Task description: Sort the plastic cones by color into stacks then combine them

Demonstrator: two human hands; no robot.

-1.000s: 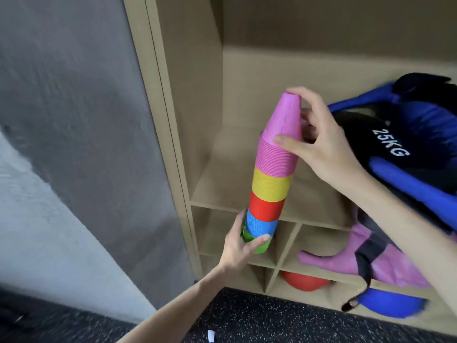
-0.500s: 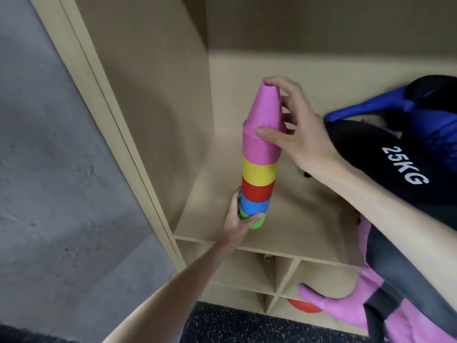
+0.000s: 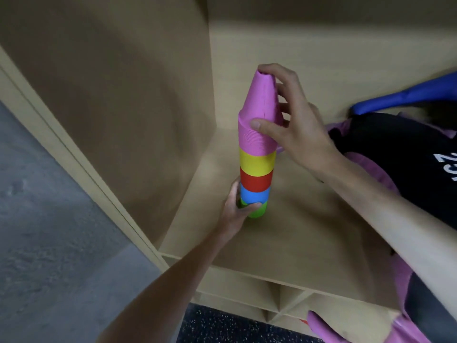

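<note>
1. The combined cone stack (image 3: 257,144) stands upright over the wooden shelf (image 3: 309,243) of an open cabinet, banded from the bottom green, blue, red, yellow, then pink, with a pink cone capping the top. A second ago it hung out in front of the shelf's edge, above the small cubbies; now its base is well inside the compartment, at or just above the board.
2. At far left, grey wall and the cabinet's side panel (image 3: 138,100) frame the compartment.
3. The left hand (image 3: 236,209) has its grip round the green base of the stack, thumb across the front and fingers behind.
4. The right hand (image 3: 294,129) steadies the top: thumb pressed on the pink rim, fingers curled over the tip and back of the cap cone.
5. To the right, a black and blue weighted bag (image 3: 385,144) with white print lies on the same shelf, near the stack but not touching it.
6. Judgement: sorting and combining look finished, and this is the putting-away. What remains is setting the base flat and letting go without the tall column tipping.
</note>
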